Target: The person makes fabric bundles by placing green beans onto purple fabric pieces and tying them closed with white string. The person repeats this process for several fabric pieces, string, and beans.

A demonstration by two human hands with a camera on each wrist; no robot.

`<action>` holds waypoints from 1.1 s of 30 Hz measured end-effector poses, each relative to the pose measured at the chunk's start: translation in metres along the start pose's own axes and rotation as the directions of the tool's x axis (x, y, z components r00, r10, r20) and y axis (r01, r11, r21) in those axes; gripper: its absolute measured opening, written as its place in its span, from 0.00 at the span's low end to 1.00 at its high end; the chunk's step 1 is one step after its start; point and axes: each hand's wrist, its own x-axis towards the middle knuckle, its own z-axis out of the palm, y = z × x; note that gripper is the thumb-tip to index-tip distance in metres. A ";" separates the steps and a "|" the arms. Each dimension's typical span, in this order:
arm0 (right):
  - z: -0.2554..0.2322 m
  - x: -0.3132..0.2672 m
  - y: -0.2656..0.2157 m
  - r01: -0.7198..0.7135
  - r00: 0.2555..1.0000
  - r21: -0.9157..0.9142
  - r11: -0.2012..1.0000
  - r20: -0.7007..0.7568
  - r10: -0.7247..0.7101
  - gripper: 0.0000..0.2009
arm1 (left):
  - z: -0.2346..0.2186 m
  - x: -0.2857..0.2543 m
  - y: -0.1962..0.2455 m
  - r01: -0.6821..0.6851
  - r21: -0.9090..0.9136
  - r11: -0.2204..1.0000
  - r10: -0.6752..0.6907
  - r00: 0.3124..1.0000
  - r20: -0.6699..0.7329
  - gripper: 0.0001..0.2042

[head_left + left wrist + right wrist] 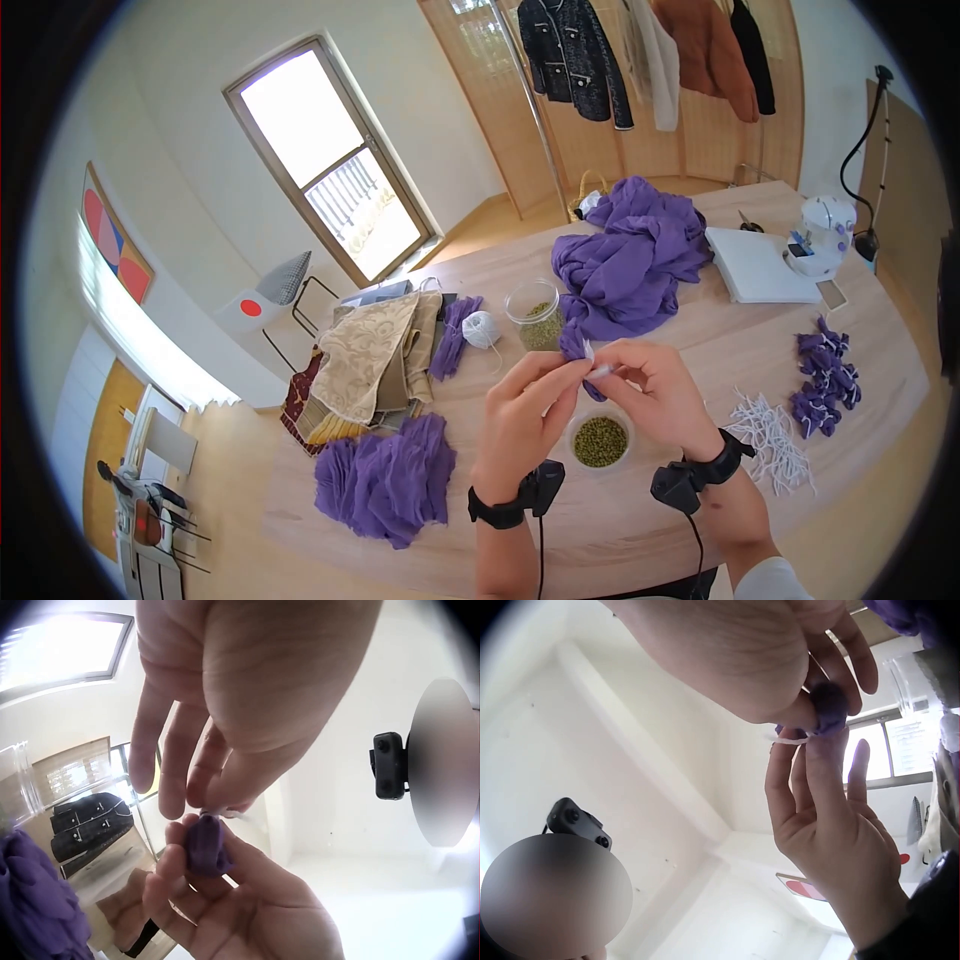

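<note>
Over the table's front, my left hand (pixel 522 415) and right hand (pixel 662 392) meet fingertip to fingertip. Between them is a small purple cloth bundle (pixel 206 847), bunched round like a tiny pouch. A white string (pixel 791 740) passes around its gathered neck. My right fingers hold the rounded cloth, while my left thumb and fingers pinch at the string and neck; fingers hide part of the wrap. Just below the hands stands a tub of green beans (pixel 600 441). Behind them is a clear jar (pixel 533 312), also holding green beans.
Heaped purple fabric (pixel 640 255) lies at the back, purple cloth pieces (pixel 390 480) at front left. Folded fabrics (pixel 365 355) and a white yarn ball (pixel 481 329) sit left. Cut white strings (pixel 770 440), tied purple bundles (pixel 825 380) and a sewing machine (pixel 825 235) stand right.
</note>
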 end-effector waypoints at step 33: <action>0.007 0.003 0.004 0.544 0.768 -0.640 0.543 0.120 -0.629 0.11 | -0.001 -0.002 0.004 0.028 0.001 1.000 -0.028 0.993 -0.114 0.10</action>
